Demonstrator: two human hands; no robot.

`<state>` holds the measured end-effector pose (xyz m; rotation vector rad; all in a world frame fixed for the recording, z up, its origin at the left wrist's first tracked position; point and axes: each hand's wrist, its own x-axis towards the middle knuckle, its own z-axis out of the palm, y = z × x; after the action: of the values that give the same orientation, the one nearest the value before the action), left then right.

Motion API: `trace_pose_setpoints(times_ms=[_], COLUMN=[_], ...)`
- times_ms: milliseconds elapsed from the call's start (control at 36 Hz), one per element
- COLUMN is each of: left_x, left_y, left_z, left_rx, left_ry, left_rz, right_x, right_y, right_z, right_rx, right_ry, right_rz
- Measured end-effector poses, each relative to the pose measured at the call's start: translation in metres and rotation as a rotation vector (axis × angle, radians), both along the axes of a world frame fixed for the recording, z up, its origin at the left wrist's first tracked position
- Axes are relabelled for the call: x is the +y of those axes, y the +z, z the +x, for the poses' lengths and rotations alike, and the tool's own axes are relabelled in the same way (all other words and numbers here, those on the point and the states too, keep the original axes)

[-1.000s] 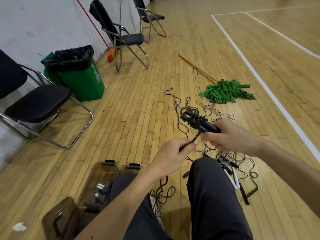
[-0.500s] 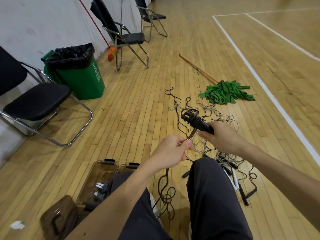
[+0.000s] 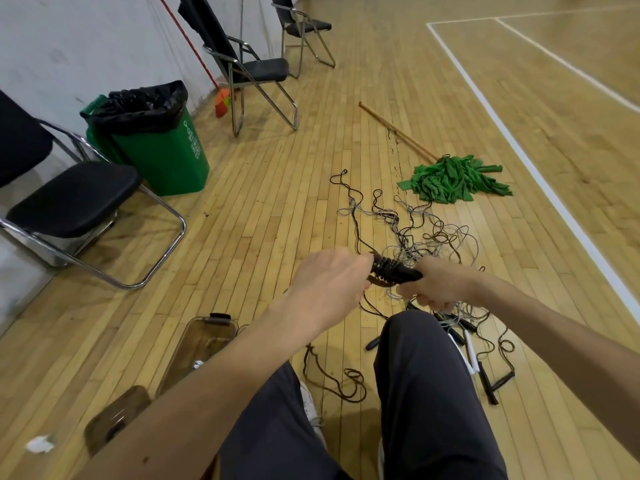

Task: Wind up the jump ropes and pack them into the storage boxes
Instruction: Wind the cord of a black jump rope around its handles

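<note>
My right hand [image 3: 438,284] grips the black handles of a jump rope [image 3: 393,270], which has dark cord wound in coils around them. My left hand [image 3: 329,284] is at the handles' far tip, holding the cord as it wraps there; its fingertips are hidden behind the hand. The cord's loose tail [image 3: 341,381] trails on the floor between my knees. A tangle of other ropes [image 3: 412,230] lies on the floor ahead, with several handles [image 3: 467,341] to the right of my right knee. A clear storage box [image 3: 194,348] stands open at lower left.
A second box or lid [image 3: 114,415] lies at lower left near a paper scrap [image 3: 40,445]. Folding chairs [image 3: 79,202] and a green bin [image 3: 162,147] line the left wall. A green mop [image 3: 450,178] lies ahead on the wood floor.
My left hand rose from below the handles to their far tip, carrying the cord around them. The bundle dropped lower and turned more level. More coils sit on the handles.
</note>
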<state>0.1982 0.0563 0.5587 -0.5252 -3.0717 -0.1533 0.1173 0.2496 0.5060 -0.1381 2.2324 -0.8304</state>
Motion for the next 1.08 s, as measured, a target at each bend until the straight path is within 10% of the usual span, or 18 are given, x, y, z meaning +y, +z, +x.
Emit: trace_pose_setpoints(times_ms=[556,1083], left_x=[-0.006,-0.004], left_y=[0.050,0.031], left_z=[-0.029,-0.056], left_rx=[-0.063,-0.564], left_ry=[-0.412,-0.195], left_rz=[0.008,0.637], right_x=[-0.006,0.002], right_y=[0.029,0.054], right_z=[0.041,0.070], right_rx=[-0.260,-0.265], right_ry=[0.425,0.610], right_rz=[-0.006,-0.326])
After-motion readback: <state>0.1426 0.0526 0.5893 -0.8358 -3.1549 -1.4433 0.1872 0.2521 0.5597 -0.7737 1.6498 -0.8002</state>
